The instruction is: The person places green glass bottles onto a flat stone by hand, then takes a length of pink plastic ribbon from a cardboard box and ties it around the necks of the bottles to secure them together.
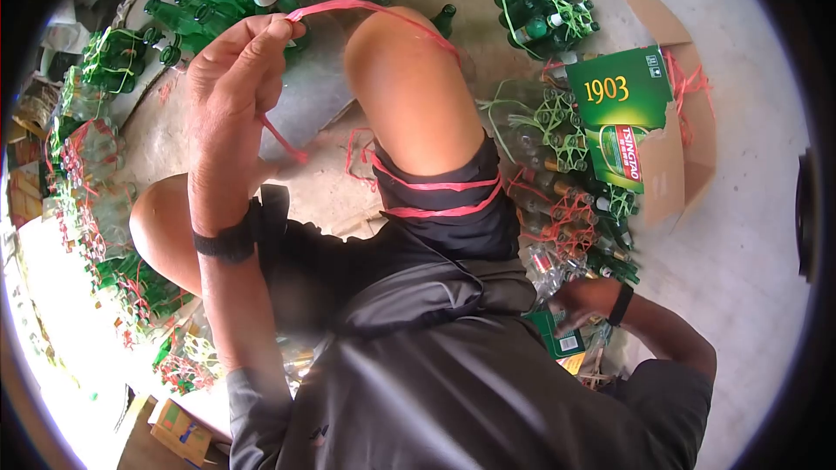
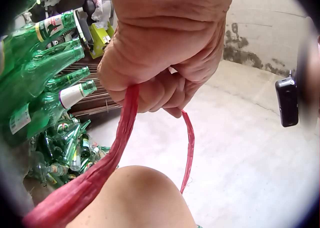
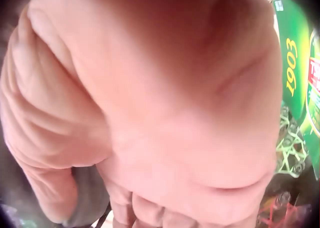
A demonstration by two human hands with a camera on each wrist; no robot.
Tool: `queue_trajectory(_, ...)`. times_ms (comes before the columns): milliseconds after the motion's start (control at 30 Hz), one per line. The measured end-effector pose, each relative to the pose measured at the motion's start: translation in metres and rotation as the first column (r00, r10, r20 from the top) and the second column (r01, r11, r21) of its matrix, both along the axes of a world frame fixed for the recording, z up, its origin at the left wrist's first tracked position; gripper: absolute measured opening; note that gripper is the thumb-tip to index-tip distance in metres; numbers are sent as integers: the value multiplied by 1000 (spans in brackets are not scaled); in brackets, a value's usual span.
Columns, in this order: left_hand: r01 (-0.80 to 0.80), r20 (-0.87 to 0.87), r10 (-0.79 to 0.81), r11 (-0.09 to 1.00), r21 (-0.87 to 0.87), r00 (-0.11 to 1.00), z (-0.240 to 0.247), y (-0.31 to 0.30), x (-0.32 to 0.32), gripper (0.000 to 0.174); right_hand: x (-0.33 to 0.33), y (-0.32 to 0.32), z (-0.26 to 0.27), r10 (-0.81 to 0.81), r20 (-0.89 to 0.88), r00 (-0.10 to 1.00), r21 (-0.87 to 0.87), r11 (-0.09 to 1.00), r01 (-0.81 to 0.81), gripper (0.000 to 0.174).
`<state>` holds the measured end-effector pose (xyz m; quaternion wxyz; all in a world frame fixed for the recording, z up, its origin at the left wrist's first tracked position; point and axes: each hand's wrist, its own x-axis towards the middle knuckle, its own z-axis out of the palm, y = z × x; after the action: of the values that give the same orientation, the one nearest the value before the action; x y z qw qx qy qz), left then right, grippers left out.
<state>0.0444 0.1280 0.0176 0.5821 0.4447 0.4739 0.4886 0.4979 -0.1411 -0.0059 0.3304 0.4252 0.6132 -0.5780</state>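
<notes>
Raised over the knees, my left hand (image 1: 239, 70) pinches a red plastic string (image 1: 361, 5) between thumb and fingers. One length runs across to the raised knee (image 1: 402, 78), and a short tail hangs below the hand. In the left wrist view the red string (image 2: 120, 138) comes out on both sides of the curled fingers. More red string (image 1: 444, 211) lies across the dark shorts at the thigh. My right hand (image 1: 585, 303) is low at the right hip, beside tied bottles (image 1: 544, 270) and a green carton piece (image 1: 557, 331). Its palm (image 3: 175, 128) fills the right wrist view, fingers extending downward, holding nothing visible.
Loose green bottles (image 1: 205, 0) lie ahead on the left. Bundles tied with green string (image 1: 549, 13) and red string (image 1: 566, 218) stand on the right. An opened green Tsingtao carton (image 1: 618, 113) is beside them. More tied bottles (image 1: 91, 165) line the left side.
</notes>
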Motion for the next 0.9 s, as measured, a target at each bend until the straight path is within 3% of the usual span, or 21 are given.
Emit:
queue_trajectory(67,6,-5,-6,1000,7,1000,-3,0,-3,25,-10,7,15,172,69,983,-213,965,-154,45)
queue_trajectory(100,23,-7,-23,1000,11,1000,-6,1,-3,24,-12,15,13,238,159,958,-402,902,-157,45)
queue_trajectory(133,24,-6,-24,1000,9,1000,-7,1,-4,24,-10,23,19,237,159,958,-403,902,-156,45)
queue_trajectory(200,35,-12,-35,999,33,999,-9,3,-6,24,-2,38,42,320,88,943,-151,940,-305,48)
queue_trajectory(267,33,-1,-33,999,31,999,-7,2,-4,24,1,57,53,394,121,911,-128,917,-379,48)
queue_trajectory(333,23,-3,-23,1000,17,1000,-8,-1,-8,24,-9,83,66,393,373,840,-374,893,-251,47)
queue_trajectory(367,26,-1,-26,999,27,1000,-11,0,-8,24,-20,98,74,464,412,784,-308,881,-360,45)
queue_trajectory(400,35,3,-35,999,40,999,-13,2,-8,23,-9,104,80,426,357,832,-87,901,-424,45)
queue_trajectory(467,17,-2,-17,999,40,1000,-14,4,-9,22,-21,138,96,377,399,835,77,894,-441,45)
queue_trajectory(600,9,0,-9,999,35,1000,-17,5,-9,21,-46,201,108,387,400,831,392,747,-537,34)
queue_trajectory(667,5,5,-5,999,32,1000,-15,5,-10,20,-64,233,107,304,291,907,660,623,-420,28)
queue_trajectory(733,4,27,-6,999,46,1000,-15,5,-11,20,-88,272,106,258,145,955,794,546,-268,27)
queue_trajectory(800,1,33,-2,1000,31,999,-13,7,-13,21,-118,300,97,263,-113,958,901,434,-13,30)
queue_trajectory(833,-5,28,5,1000,8,1000,-11,7,-14,21,-137,309,96,135,-199,971,847,522,101,37)
queue_trajectory(900,-15,28,15,1000,-8,999,-10,6,-18,21,-164,315,82,194,-307,932,836,524,166,40)
